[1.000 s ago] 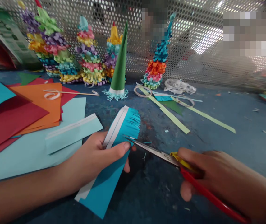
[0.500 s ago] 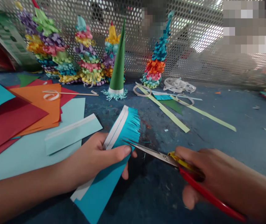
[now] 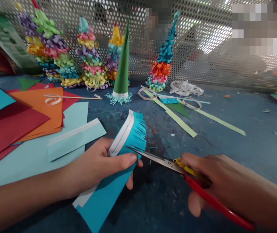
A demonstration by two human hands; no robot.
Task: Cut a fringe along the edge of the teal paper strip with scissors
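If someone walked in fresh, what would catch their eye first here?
Probably the blue paper near the centre, fringed along part of one edge and held in the left hand's grip, with the red-handled scissors in the right hand's grip angled onto it. Next, the tall green cone standing just beyond, pale-blue fringe around its base. Farther back, colourful ruffled cones stand before a perforated metal screen.

Blue fringed paper (image 3: 111, 189) is clipped by the bottom edge, its middle covered by the left grip (image 3: 104, 161); the green bag (image 3: 9, 42) is cropped at left, blurred.
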